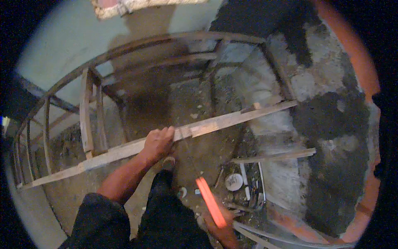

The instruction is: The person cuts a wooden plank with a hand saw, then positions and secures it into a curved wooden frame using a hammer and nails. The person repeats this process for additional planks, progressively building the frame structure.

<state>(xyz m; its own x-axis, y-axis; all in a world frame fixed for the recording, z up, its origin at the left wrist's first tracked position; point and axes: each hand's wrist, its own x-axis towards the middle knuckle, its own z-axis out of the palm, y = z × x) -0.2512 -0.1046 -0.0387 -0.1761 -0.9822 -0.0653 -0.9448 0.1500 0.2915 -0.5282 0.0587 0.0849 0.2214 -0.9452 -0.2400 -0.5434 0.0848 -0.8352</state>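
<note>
A long wooden beam [124, 150] runs across the view, the front rail of a wooden frame. My left hand [158, 143] grips it near the middle, fingers wrapped over its top. Low and right of centre, my right hand [220, 228] is closed on the bright orange handle of what looks like a hand saw [210, 202]. Its thin blade, seen nearly edge-on, reaches up to the beam just right of my left hand. Blur hides the blade's teeth and whether it has cut into the wood. A paler patch of wood [204, 128] shows beside that spot.
The frame's back rail [166, 40] and several uprights [86, 112] stand against a pale green wall [66, 47]. A loose wooden strip [275, 156] lies at right, above a white round container [234, 181] and scattered tools. My foot [168, 162] is below the beam. Dark patches mark the right wall.
</note>
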